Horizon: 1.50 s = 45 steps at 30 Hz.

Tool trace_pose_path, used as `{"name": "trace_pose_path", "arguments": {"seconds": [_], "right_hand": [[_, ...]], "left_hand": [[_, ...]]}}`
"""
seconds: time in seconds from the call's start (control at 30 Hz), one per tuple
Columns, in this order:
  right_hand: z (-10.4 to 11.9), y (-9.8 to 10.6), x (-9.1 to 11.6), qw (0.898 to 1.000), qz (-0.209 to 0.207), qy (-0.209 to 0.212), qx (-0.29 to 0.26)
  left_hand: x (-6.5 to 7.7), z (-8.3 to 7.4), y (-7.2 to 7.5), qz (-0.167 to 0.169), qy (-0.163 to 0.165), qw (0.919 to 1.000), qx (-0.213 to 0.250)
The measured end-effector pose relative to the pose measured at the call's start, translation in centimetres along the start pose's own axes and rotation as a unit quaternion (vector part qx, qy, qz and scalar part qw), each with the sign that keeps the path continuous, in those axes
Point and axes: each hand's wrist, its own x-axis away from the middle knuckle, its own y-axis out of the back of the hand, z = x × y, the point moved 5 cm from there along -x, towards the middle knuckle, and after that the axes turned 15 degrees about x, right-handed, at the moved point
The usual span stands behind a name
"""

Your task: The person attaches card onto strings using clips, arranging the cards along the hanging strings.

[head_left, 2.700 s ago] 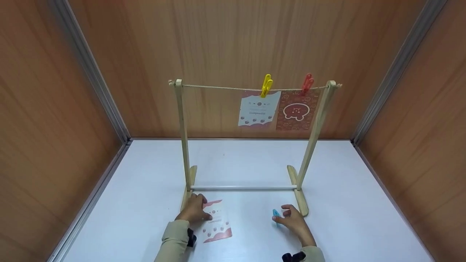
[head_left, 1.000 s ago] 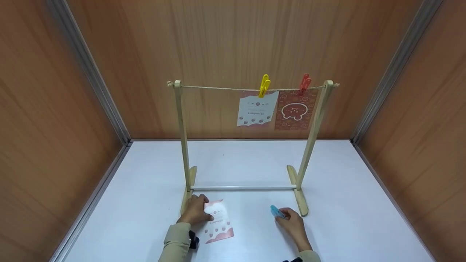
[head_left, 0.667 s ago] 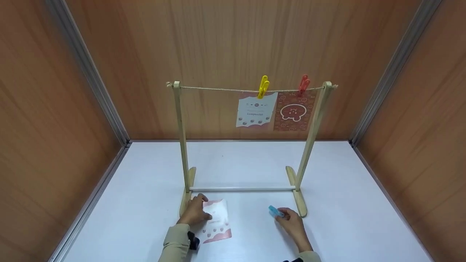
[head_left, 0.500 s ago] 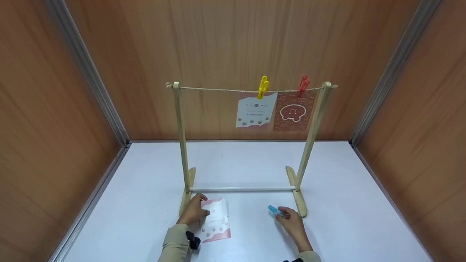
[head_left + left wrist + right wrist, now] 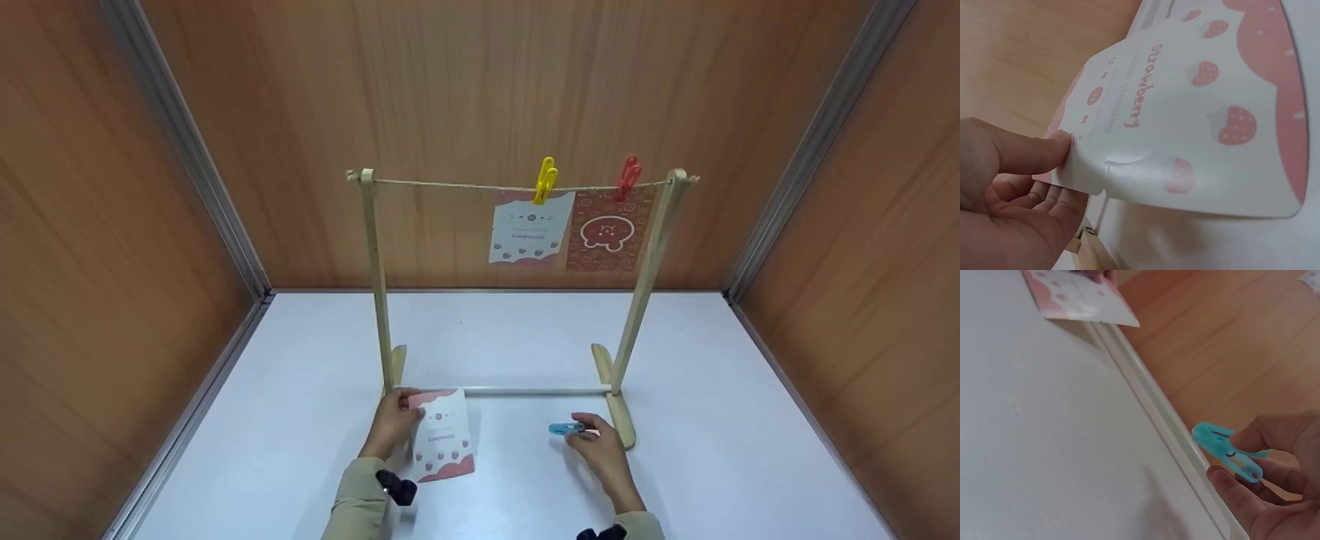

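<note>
My left hand (image 5: 391, 424) pinches the upper left corner of a pink and white strawberry card (image 5: 442, 442). In the left wrist view the thumb lies on the card's printed face, with fingers behind it, and the card (image 5: 1185, 101) bends slightly near a small notch in its edge. The card is lifted off the table, in front of the rack's lower bar. To the right, my right hand (image 5: 606, 454) holds a light blue clothespin (image 5: 566, 428) between thumb and fingers. In the right wrist view the clothespin (image 5: 1227, 450) points away from the hand.
A wooden rack (image 5: 379, 292) carries a string (image 5: 450, 184) between two posts. A yellow clothespin (image 5: 546, 180) clips a strawberry card (image 5: 531, 229) to it. A red clothespin (image 5: 628, 178) clips a dark red bear card (image 5: 609, 232) beside the right post. Wood-patterned walls (image 5: 480, 90) enclose the white table (image 5: 315, 360).
The left hand has raised the card off the table and moved it slightly away from the body. The right hand has turned the blue clothespin so that it points left.
</note>
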Motion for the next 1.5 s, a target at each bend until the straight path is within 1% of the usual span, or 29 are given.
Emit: {"name": "trace_pose_path", "arguments": {"seconds": [0.07, 0.17, 0.2, 0.43, 0.6, 0.67, 0.83, 1.0, 1.2, 1.27, 1.37, 1.5], "right_hand": [[0.3, 0.1, 0.0, 1.0, 0.001, 0.0, -0.019], [0.7, 0.2, 0.1, 1.0, 0.001, 0.01, -0.028], [0.8, 0.2, 0.1, 1.0, 0.002, 0.013, -0.027], [1.8, 0.4, 0.1, 0.999, -0.011, 0.048, -0.01], [2.8, 0.5, 0.0, 0.998, -0.012, 0.069, -0.006], [3.3, 0.4, 0.0, 0.997, -0.01, 0.078, -0.011], [4.9, 0.4, -0.3, 0.995, 0.001, 0.098, -0.029], [6.5, 0.5, -0.8, 0.994, 0.007, 0.101, -0.033], [8.8, 1.0, -1.4, 0.991, 0.0, 0.128, -0.039], [9.7, 1.2, -1.5, 0.99, -0.005, 0.138, -0.036], [11.0, 1.6, -1.6, 0.99, -0.006, 0.138, -0.039], [12.7, 2.2, -1.8, 0.988, -0.008, 0.142, -0.054]], "left_hand": [[0.0, -0.4, 0.0, -0.006, -0.005, 0.9998, 0.016], [0.0, -0.8, 0.1, -0.015, -0.011, 0.9992, 0.036], [0.0, -0.9, 0.2, -0.017, -0.015, 0.9989, 0.041], [-0.1, -1.8, 0.4, -0.028, -0.012, 0.9973, 0.066], [-0.5, -2.8, 0.5, -0.042, -0.014, 0.9951, 0.088], [-0.7, -3.4, 0.4, -0.049, -0.017, 0.9948, 0.088], [-0.9, -5.1, 0.3, -0.06, -0.034, 0.9946, 0.077], [-1.1, -6.8, 0.3, -0.069, -0.056, 0.9923, 0.086], [-1.1, -9.2, 0.4, -0.076, -0.076, 0.9898, 0.093], [-1.1, -10.1, 0.5, -0.076, -0.083, 0.9889, 0.097], [-1.1, -11.5, 0.6, -0.074, -0.102, 0.9873, 0.096], [-1.0, -13.4, 0.6, -0.067, -0.129, 0.9845, 0.099]]}}
